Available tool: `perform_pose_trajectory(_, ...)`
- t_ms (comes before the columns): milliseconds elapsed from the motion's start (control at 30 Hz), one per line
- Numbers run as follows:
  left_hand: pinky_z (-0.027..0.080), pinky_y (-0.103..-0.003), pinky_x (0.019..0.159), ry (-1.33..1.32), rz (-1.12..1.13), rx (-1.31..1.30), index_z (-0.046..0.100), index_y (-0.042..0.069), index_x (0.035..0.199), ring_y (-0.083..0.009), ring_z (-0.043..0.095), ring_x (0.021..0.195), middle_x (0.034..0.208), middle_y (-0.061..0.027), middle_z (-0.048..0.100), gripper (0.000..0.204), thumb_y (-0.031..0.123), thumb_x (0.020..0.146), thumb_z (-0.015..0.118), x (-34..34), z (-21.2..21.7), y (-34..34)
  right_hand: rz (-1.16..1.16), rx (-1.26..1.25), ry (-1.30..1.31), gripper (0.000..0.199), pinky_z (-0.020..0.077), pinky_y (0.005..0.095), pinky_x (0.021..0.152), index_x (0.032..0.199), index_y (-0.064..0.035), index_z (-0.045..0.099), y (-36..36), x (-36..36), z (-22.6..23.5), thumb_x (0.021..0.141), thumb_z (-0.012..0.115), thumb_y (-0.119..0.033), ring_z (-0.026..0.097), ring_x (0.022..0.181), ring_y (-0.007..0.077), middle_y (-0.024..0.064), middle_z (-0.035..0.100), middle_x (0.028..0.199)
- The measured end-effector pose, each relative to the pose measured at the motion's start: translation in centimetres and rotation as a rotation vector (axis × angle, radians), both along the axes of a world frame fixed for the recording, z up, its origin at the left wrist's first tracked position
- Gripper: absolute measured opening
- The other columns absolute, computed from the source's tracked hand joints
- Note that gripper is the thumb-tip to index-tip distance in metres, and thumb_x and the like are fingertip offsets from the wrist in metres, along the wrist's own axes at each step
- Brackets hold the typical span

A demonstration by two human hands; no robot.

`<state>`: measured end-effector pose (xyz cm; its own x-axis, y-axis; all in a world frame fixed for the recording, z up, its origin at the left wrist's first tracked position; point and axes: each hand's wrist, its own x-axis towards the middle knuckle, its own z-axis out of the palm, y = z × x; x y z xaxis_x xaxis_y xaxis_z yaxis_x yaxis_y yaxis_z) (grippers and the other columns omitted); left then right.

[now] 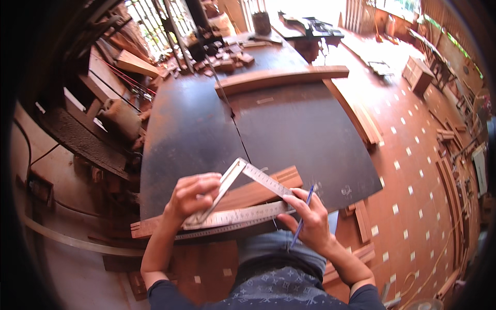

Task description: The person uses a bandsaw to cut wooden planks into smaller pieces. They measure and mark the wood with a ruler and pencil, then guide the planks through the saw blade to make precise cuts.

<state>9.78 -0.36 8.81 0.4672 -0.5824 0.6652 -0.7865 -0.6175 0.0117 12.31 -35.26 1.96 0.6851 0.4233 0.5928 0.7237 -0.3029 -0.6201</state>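
Note:
A triangular metal square [266,179] with ruler markings is held up in front of me, one corner pointing away. My left hand [192,197] has curled fingers gripping its left side. At the right corner, my right hand [311,218] pinches the square between thumb and fingers. A blue pen [303,217] sticks out between the fingers of that same hand. Under the square, a reddish-brown wooden board [258,190] lies along the near edge of a dark metal table [299,129], partly hidden by the square and my left hand.
A thin blade [219,85] rises from the table, with a slot running toward me. Beyond lies a curved wooden piece [281,77]; wood offcuts [227,59] are heaped at the far left. Long boards [364,124] stand along the right edge. More lumber [450,201] lies on the tiled floor.

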Motion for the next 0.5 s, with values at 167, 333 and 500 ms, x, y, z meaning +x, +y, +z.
perform_pose_trajectory(167, 0.066, -0.039, 0.081, 0.094, 0.041, 0.057, 0.085, 0.013, 0.113, -0.0252, 0.079, 0.094, 0.111, -0.0095, 0.078, 0.027, 0.016, 0.085, 0.085, 3.8, -4.0, -0.1, -0.047, 0.037, 0.109, 0.036, 0.0607, 0.0458, 0.082, 0.116, -0.0002, 0.079, -1.3, -1.1, -2.9, 0.086, 0.092, -0.014, 0.072, 0.097, 0.0378, 0.0196, 0.073, 0.111)
perform_pose_trajectory(333, 0.064, -0.036, 0.082, 0.344, 0.225, 0.029, 0.084, 0.014, 0.124, -0.0210, 0.077, 0.089, 0.106, -0.0073, 0.081, 0.033, 0.010, 0.091, 0.084, 6.0, -6.9, 1.2, -0.116, 0.068, 0.128, 0.032, 0.0605, 0.0444, 0.081, 0.110, 0.0004, 0.080, -0.6, -2.6, -4.1, 0.085, 0.093, -0.014, 0.072, 0.095, 0.0374, 0.0202, 0.075, 0.106)
perform_pose_trajectory(500, 0.060, -0.031, 0.087, 1.215, 0.313, -0.425, 0.077, 0.002, 0.137, -0.0122, 0.074, 0.095, 0.113, -0.0108, 0.084, 0.032, 0.013, 0.106, 0.074, 7.3, -6.6, 0.3, -0.173, 0.004, 0.053, 0.035, 0.0604, 0.0436, 0.079, 0.108, -0.0013, 0.079, -0.3, -3.5, -4.3, 0.084, 0.095, -0.020, 0.072, 0.092, 0.0359, 0.0186, 0.073, 0.101)
